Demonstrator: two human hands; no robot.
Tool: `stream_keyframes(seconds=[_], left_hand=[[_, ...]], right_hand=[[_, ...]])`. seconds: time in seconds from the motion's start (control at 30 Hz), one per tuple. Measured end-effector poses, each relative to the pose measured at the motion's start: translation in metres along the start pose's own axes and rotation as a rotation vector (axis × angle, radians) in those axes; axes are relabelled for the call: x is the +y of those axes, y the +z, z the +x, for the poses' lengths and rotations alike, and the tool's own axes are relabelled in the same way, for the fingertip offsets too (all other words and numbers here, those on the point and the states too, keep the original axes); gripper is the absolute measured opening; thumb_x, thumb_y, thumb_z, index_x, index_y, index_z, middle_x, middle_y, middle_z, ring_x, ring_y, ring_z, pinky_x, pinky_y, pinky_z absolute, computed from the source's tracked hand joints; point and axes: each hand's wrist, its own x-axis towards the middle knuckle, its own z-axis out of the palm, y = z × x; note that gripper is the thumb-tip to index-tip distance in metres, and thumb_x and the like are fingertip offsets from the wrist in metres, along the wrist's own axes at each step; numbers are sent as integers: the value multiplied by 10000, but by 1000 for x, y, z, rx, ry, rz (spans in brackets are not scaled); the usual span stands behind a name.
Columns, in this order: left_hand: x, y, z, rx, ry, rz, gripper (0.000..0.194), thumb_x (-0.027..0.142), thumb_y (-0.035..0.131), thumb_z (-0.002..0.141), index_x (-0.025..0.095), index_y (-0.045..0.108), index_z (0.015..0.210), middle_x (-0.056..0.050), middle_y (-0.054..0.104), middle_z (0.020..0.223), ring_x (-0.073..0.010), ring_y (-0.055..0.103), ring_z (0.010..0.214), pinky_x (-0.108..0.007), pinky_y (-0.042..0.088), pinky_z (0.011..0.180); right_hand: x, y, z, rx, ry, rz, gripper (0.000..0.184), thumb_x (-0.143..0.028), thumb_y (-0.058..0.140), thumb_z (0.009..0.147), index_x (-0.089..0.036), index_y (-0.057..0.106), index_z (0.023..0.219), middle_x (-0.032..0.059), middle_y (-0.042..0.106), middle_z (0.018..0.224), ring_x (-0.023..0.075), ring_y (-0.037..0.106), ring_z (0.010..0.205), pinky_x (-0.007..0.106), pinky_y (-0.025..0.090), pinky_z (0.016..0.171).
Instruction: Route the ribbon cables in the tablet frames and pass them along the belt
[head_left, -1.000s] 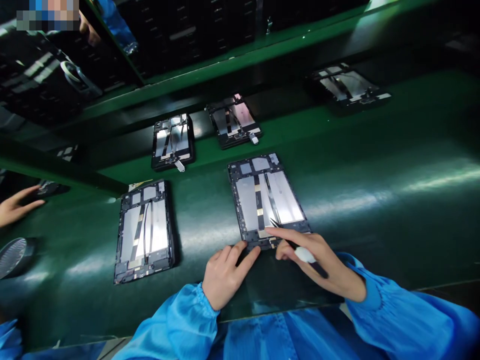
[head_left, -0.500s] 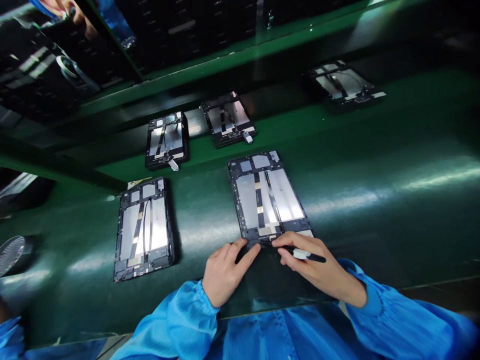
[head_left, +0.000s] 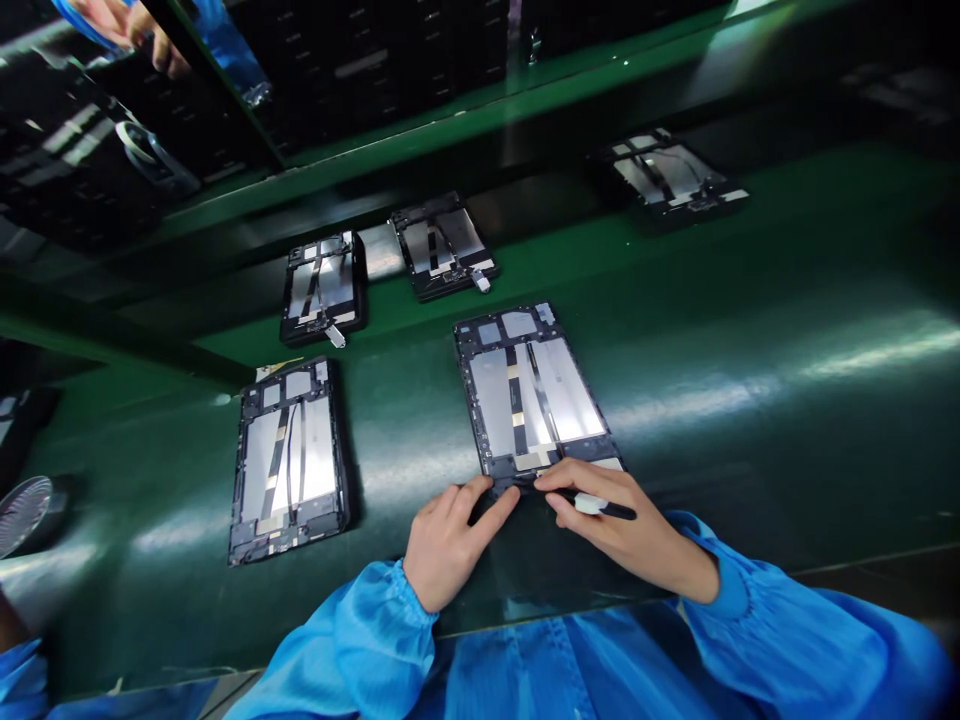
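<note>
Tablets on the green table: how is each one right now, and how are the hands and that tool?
Left hand: open, fingertips on the near edge of the middle tablet frame.
Right hand: curled, holding the tweezers.
Tweezers: held, tips hidden by fingers.
Middle tablet frame: lying flat, back open, silver panels showing.
Left tablet frame: lying flat, back open, untouched.
Farther tablet frame: lying flat, back open, white tab sticking out.

Tablet frame [head_left: 536, 390] lies on the surface [head_left: 750, 480] at 12 o'clock; second frame [head_left: 289, 460] beside it at 11; third frame [head_left: 324, 288] and fourth frame [head_left: 442, 245] behind, around 12; fifth frame [head_left: 664, 175] farther back at 1.
</note>
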Motion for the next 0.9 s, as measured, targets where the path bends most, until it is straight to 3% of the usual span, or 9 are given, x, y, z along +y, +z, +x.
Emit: stream_keyframes(seconds=[0.27, 0.47, 0.67, 0.8, 0.9], left_hand=[[-7, 5, -4, -1, 2, -3, 384, 130, 455, 988, 259, 573, 1329, -71, 573, 1195, -170, 540, 890, -283, 464, 710], [-11, 4, -7, 10, 33, -67, 390, 116, 513, 963, 236, 572, 1329, -70, 578, 1230, -162, 544, 907, -288, 476, 757], [-11, 0, -5, 42, 44, -108, 359, 113, 541, 952, 214, 598, 1292, -65, 592, 1231, -158, 544, 917, -284, 464, 780], [-12, -1, -5, 51, 46, -110, 350, 108, 548, 947, 208, 605, 1278, -68, 599, 1213, -161, 541, 920, -282, 457, 769], [-10, -4, -8, 56, 46, -110, 343, 113, 555, 945, 201, 608, 1273, -71, 605, 1213, -169, 543, 945, -293, 453, 796]], right_hand=[[9, -13, -1, 54, 64, -92, 109, -211, 550, 958, -170, 642, 917, -16, 616, 670, 78, 611, 565, 168, 489, 516], [12, -10, -6, -2, 67, 65, 141, -192, 552, 963, -205, 659, 1055, 13, 684, 966, 71, 676, 702, 140, 546, 584], [5, -7, 1, -164, -71, 0, 193, -160, 552, 963, -223, 644, 1121, -4, 695, 1086, 100, 658, 1017, 191, 513, 913], [-1, -8, 4, -223, -43, 1, 162, -191, 539, 973, -216, 639, 1098, 0, 691, 1059, 106, 657, 999, 211, 507, 898], [-4, -8, 1, -243, 96, 47, 153, -263, 543, 975, -216, 644, 1079, 4, 688, 1010, 106, 672, 886, 210, 542, 792]])
